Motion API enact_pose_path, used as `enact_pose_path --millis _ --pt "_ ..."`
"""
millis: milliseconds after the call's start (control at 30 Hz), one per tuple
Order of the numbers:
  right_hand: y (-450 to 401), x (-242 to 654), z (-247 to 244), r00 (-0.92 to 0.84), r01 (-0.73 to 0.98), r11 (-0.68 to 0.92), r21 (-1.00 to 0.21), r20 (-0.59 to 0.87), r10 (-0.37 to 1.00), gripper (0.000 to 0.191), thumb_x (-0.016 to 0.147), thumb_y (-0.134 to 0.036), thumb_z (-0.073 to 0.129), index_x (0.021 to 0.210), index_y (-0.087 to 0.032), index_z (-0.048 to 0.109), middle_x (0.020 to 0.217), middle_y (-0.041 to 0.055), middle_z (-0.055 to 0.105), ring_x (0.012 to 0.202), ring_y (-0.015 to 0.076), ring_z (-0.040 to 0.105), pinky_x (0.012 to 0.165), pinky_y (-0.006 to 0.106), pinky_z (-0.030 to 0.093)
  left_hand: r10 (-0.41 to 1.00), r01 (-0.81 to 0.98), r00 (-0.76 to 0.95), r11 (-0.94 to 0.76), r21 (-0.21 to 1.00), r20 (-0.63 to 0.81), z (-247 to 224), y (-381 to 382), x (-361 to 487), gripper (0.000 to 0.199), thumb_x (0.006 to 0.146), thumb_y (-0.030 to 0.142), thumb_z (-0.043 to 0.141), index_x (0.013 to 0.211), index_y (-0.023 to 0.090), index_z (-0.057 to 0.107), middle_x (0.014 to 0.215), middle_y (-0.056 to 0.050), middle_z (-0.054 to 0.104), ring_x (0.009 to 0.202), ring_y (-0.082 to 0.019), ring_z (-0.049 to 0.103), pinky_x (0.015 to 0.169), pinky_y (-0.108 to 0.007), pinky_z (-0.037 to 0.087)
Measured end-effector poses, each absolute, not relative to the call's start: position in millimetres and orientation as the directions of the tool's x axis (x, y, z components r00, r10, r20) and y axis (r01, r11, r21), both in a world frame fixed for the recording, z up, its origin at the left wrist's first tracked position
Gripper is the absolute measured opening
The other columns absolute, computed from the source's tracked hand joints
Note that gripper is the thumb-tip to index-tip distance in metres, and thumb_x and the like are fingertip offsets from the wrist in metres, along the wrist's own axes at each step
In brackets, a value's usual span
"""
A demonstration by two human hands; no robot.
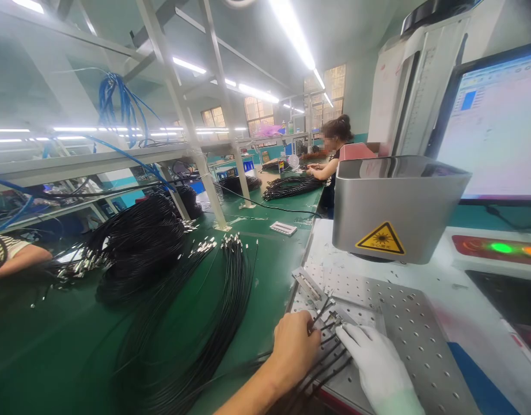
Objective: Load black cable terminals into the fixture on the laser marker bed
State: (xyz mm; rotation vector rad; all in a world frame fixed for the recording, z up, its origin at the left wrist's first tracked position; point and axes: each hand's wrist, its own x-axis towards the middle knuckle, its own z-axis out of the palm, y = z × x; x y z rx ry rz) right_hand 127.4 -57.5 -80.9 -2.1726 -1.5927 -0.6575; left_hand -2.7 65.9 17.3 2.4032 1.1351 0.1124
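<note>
My bare left hand [296, 341] is closed around thin black cables [330, 360] at the edge of a perforated metal plate [414, 328]. Close on its right is my right hand [371, 358], in a white glove, its fingertips pressed on the cable ends at a small metal fixture [337, 317]. The cables run out below both hands. A second metal piece with a slot [308, 283] lies just beyond them. Above the plate hangs a grey machine head [395, 207] with a yellow warning triangle.
Black cable bundles with silver ends [235, 276] and a large coil [140, 248] lie on the green table [265, 259]. Shelf posts [213, 190] rise from it. A monitor [494, 127] stands right. One person [332, 150] sits farther back; another's arm [21, 257] shows left.
</note>
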Motion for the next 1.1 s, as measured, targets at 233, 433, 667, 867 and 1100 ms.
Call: enact_pose_path --millis 233,433,667,867,1100 --pt "-58.5 126.1 -81.5 0.273 0.952 -0.302 -0.038 0.547 0.791 0.055 0.07 0.001 0.048 0.111 -0.03 0.069 0.113 -0.0038 0.067 0.098 0.0192 0.056 0.084 0.032 0.044 0.74 0.711 0.66 -0.56 0.425 -0.13 9.8 67.0 -0.2 0.01 0.069 0.021 0.051 0.065 0.02 0.06 0.072 -0.004 0.067 0.069 -0.017 0.058 0.055 -0.03 0.021" --pt "-56.0 129.3 -79.7 0.263 0.959 -0.279 -0.05 0.525 0.81 0.06 0.066 0.003 0.046 0.111 -0.028 0.069 0.117 -0.0039 0.066 0.103 0.0189 0.056 0.085 0.032 0.044 0.733 0.706 0.666 -0.56 0.434 -0.137 4.6 69.7 -0.2 0.012 0.069 0.022 0.052 0.067 0.02 0.063 0.073 -0.005 0.067 0.069 -0.017 0.057 0.055 -0.03 0.021" --pt "-42.2 135.6 -74.0 0.176 0.969 -0.243 0.049 0.555 0.813 0.052 0.067 0.0 0.053 0.108 -0.026 0.071 0.105 -0.0026 0.07 0.092 0.0194 0.057 0.079 0.031 0.045 0.714 0.652 0.687 -0.52 0.552 -0.138 3.7 73.0 -3.1 0.005 0.069 0.019 0.056 0.064 0.019 0.059 0.063 0.001 0.056 0.062 -0.013 0.045 0.056 -0.028 0.022" --pt "-40.9 134.8 -83.9 0.17 0.968 -0.247 0.047 0.604 0.778 0.053 0.066 0.001 0.053 0.108 -0.027 0.07 0.104 -0.0019 0.069 0.095 0.019 0.055 0.083 0.031 0.043 0.704 0.409 0.71 -0.425 0.808 0.01 7.7 72.6 -11.2 0.006 0.077 0.017 0.056 0.083 0.019 0.058 0.064 0.006 0.051 0.061 -0.011 0.042 0.059 -0.024 0.029" --pt "-43.0 133.3 -83.6 0.199 0.972 -0.233 -0.019 0.593 0.78 0.05 0.069 0.0 0.052 0.108 -0.027 0.07 0.108 -0.0048 0.068 0.093 0.0177 0.054 0.082 0.029 0.042 0.573 0.453 0.818 -0.703 0.549 0.058 0.5 71.0 -11.2 0.02 0.082 0.009 0.047 0.073 0.019 0.062 0.081 -0.002 0.061 0.08 -0.015 0.052 0.071 -0.026 0.034"
